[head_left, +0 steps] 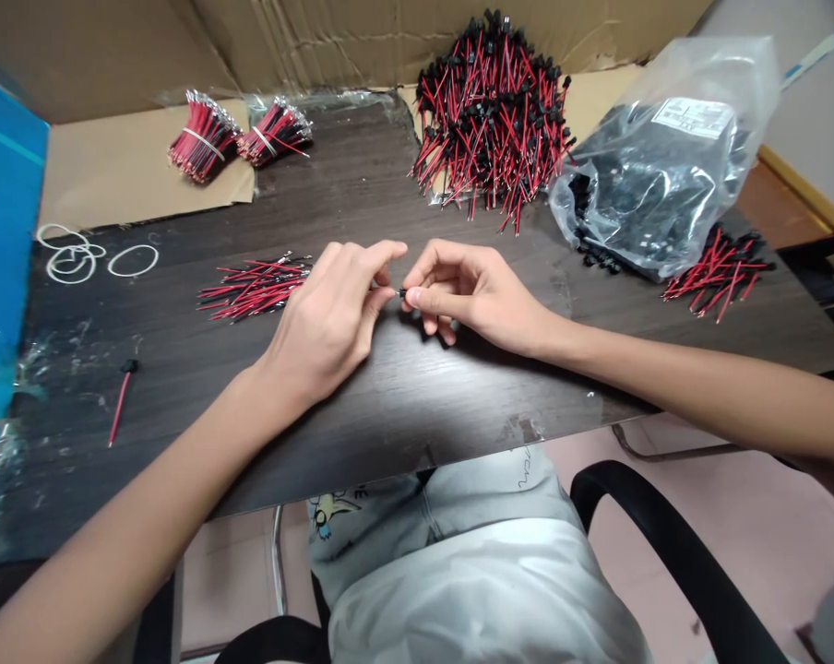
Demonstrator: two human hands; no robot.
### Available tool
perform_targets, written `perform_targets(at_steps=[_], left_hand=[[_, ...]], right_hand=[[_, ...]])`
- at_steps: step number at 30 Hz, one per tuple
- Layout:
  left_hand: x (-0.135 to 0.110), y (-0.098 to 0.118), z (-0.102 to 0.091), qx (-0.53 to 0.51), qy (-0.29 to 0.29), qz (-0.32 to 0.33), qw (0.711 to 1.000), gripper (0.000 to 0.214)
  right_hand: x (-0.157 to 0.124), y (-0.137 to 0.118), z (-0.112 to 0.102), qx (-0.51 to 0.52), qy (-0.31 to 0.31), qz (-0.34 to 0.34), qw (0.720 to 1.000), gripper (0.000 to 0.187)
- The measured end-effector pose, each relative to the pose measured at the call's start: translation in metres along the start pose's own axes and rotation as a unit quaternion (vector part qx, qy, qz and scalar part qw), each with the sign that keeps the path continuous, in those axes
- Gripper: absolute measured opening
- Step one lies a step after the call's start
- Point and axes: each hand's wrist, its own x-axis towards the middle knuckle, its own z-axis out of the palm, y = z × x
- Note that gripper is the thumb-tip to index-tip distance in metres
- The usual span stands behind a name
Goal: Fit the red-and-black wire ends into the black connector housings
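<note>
My left hand (330,309) is closed in a pinch, with a small metal wire tip just showing past the thumb. The rest of that wire is hidden by the hand. Facing it, my right hand (469,290) pinches a small black connector housing (403,294) between thumb and forefinger. The tip and the housing meet or nearly touch; I cannot tell how far one is inside the other. Under and beside my left hand lies a loose pile of red and black wires (255,288) with metal terminals.
A big heap of wired connectors (493,120) lies at the back. To its right is a clear plastic bag (666,175) of black housings, beside a smaller wire pile (718,272). Tied wire bundles (201,138), rubber bands (71,256) and one wired connector (121,401) lie left.
</note>
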Motion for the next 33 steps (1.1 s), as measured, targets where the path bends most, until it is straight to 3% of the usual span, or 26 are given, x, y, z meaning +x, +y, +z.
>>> perform_targets(at_steps=[4,16,33], left_hand=[[0.001,-0.004,-0.001,0.03,-0.018,-0.009,0.999,0.017],[0.002,-0.002,-0.006,0.04,0.007,0.035,0.999,0.008],[-0.001,0.005,-0.003,0.037,0.029,-0.008,0.999,0.004]], right_hand=[[0.0,0.001,-0.002,-0.006,0.01,-0.011,1.0,0.041],[0.001,0.004,-0.003,-0.006,0.011,-0.02,1.0,0.041],[0.005,0.002,-0.005,0.031,0.0,0.025,0.999,0.04]])
